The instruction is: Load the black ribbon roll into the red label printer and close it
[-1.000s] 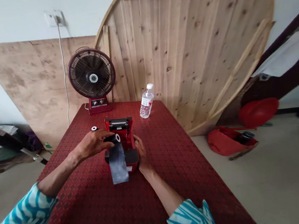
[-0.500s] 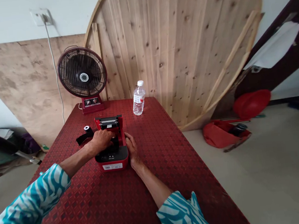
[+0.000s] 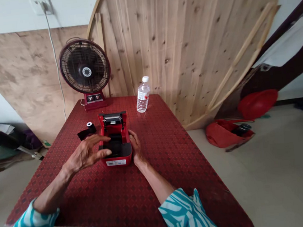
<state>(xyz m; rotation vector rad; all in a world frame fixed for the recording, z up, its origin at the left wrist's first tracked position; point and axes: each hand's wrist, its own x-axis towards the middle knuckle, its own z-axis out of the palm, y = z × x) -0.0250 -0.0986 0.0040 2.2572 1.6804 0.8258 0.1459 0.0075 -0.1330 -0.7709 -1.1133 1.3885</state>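
A red and black label printer stands on the table with its lid raised and its dark inside showing. My left hand is at the printer's left front, thumb and fingers apart, fingertips over the opening with nothing between them. Against the right side of the printer lies my right hand, its fingers curled along the casing and steadying it. Just behind my left hand sits a small black roll with a white core, a dark strip of it trailing to the left.
A clear plastic bottle with a white cap stands farther back on the red patterned table. A dark red fan is at the far left corner. On the floor to the right are a red bag and a red basin.
My left hand has come out of the printer's opening toward the left, and its fingers have spread. My right hand stays on the printer's side. The view has shifted slightly.
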